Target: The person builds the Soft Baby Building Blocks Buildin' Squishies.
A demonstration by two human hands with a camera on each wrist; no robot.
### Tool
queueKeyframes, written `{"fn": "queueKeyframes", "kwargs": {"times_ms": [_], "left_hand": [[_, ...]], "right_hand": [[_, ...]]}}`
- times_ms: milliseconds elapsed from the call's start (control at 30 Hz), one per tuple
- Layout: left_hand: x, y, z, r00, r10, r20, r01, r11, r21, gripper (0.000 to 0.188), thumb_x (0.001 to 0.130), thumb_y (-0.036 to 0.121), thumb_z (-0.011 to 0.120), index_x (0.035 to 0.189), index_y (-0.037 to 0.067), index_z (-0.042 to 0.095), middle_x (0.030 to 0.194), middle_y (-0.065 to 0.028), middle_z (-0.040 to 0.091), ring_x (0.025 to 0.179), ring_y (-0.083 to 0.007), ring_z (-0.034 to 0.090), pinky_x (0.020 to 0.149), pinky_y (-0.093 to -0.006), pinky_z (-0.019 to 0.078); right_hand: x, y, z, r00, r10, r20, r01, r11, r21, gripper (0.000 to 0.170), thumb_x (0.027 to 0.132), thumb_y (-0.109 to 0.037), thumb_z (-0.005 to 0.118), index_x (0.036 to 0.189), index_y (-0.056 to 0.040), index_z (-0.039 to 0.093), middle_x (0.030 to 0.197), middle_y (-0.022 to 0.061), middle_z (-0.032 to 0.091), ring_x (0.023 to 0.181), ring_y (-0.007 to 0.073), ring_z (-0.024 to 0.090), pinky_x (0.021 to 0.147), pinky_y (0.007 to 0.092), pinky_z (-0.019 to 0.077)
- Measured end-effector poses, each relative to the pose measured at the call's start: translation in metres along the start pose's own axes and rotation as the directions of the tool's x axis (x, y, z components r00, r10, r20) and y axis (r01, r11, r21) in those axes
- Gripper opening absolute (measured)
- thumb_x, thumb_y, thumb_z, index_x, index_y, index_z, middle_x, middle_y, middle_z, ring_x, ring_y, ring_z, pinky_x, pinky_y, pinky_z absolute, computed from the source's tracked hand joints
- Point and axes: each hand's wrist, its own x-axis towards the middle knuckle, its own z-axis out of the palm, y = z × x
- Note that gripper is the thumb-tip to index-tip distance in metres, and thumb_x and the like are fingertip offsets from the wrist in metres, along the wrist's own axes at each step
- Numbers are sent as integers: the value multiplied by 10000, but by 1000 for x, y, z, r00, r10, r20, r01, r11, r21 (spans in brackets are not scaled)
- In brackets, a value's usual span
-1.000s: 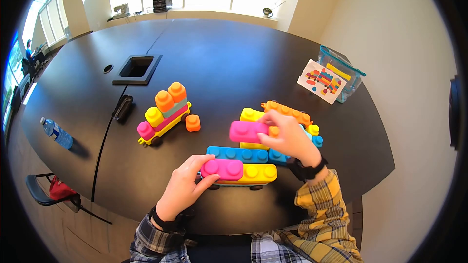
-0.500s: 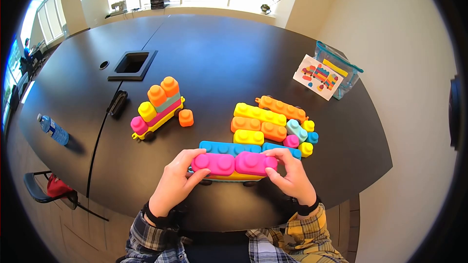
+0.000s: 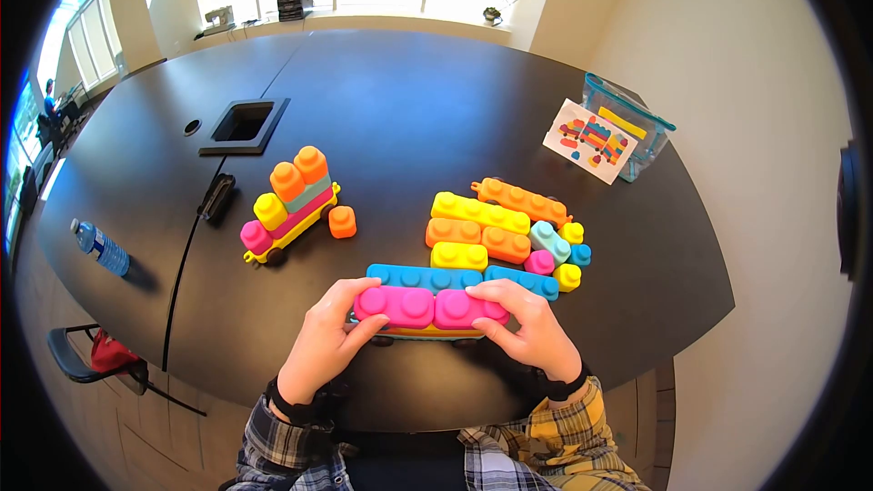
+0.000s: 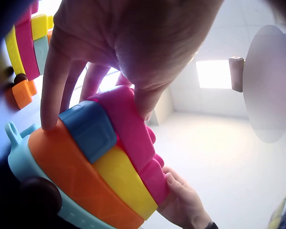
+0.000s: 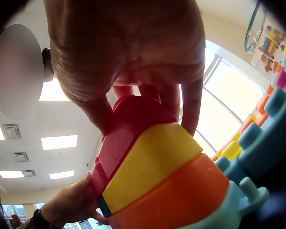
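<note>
Head view: left pink block (image 3: 394, 307) and right pink block (image 3: 462, 310) lie end to end, long axis running left to right between the hands. Left hand (image 3: 326, 335) grips the left pink block; right hand (image 3: 536, 335) grips the right pink block.

Left wrist view: the pink row sits above a blue block (image 4: 91, 132) and a yellow block (image 4: 125, 177), over an orange block (image 4: 74, 169).

Right wrist view: the right thumb and fingers straddle the right pink block.

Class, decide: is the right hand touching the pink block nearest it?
Touching: the head view shows the right hand gripping the pink block, thumb on its near edge, fingers on its far edge.
</note>
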Motion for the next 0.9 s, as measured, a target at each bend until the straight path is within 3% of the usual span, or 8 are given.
{"fn": "queueKeyframes", "kwargs": {"times_ms": [267, 333, 367, 433, 567, 633, 733, 900], "left_hand": [[-2, 1, 2, 1000, -11, -12, 11, 1000, 9, 418, 967, 134, 773, 1341, 32, 618, 1209, -146, 671, 1032, -251, 721, 781, -332, 656], [-3, 1, 3, 999, -23, -46, 22, 1000, -21, 413, 962, 142, 749, 1341, 35, 625, 1206, -128, 707, 982, -207, 700, 704, -288, 564], [-2, 1, 2, 999, -19, -47, 18, 1000, -18, 413, 962, 142, 749, 1341, 35, 625, 1206, -128, 707, 982, -207, 700, 704, -288, 564], [-2, 1, -1, 998, -43, -37, 44, 999, 15, 416, 971, 137, 769, 1346, 39, 617, 1232, -140, 674, 1070, -256, 720, 812, -342, 662], [-1, -2, -2, 998, -37, -42, 37, 999, 3, 422, 971, 136, 769, 1351, 39, 614, 1245, -138, 675, 1074, -251, 719, 808, -341, 662], [0, -4, -1, 998, -27, -59, 26, 999, -22, 422, 964, 125, 743, 1359, 38, 626, 1227, -119, 709, 1047, -193, 695, 716, -272, 568], [0, -5, 0, 997, -56, -52, 54, 998, -44, 429, 965, 122, 743, 1368, 40, 620, 1233, -112, 709, 1054, -183, 690, 712, -271, 565], [-2, -4, 1, 996, -62, -67, 58, 996, -63, 440, 965, 128, 746, 1373, 39, 608, 1238, -112, 708, 1024, -173, 690, 708, -268, 561]], "right_hand": [[-2, 1, 3, 1000, 28, -7, -28, 999, 28, 382, 942, -125, 780, 1295, -26, 674, 1169, 167, 710, 1077, 349, 692, 963, 400, 549], [-4, 0, 3, 999, 37, -11, -37, 999, 25, 396, 945, -138, 780, 1308, -29, 667, 1181, 169, 710, 1086, 351, 694, 965, 401, 549], [-6, -2, -1, 997, 68, -37, -69, 997, -30, 412, 949, -160, 782, 1322, -35, 659, 1198, 171, 709, 1103, 353, 694, 972, 402, 548], [-10, -1, -2, 993, 99, -66, -104, 991, -83, 428, 953, -182, 784, 1335, -41, 651, 1215, 173, 707, 1119, 355, 694, 978, 403, 546], [-16, 4, 2, 992, 100, -80, -104, 994, -44, 454, 969, -224, 773, 1364, -55, 627, 1245, 167, 704, 1144, 367, 691, 991, 413, 546], [-16, 5, 4, 991, 111, -80, -113, 993, -17, 455, 975, -228, 767, 1372, -60, 620, 1249, 165, 704, 1147, 374, 691, 993, 417, 546], [-16, 7, 4, 989, 137, -63, -137, 990, -11, 450, 986, -230, 750, 1382, -70, 610, 1253, 163, 703, 1146, 387, 689, 993, 424, 546], [-19, 7, 4, 980, 192, -45, -193, 981, -10, 495, 970, -209, 769, 1403, -43, 597, 1305, 170, 705, 1195, 342, 689, 1057, 406, 517]]}}
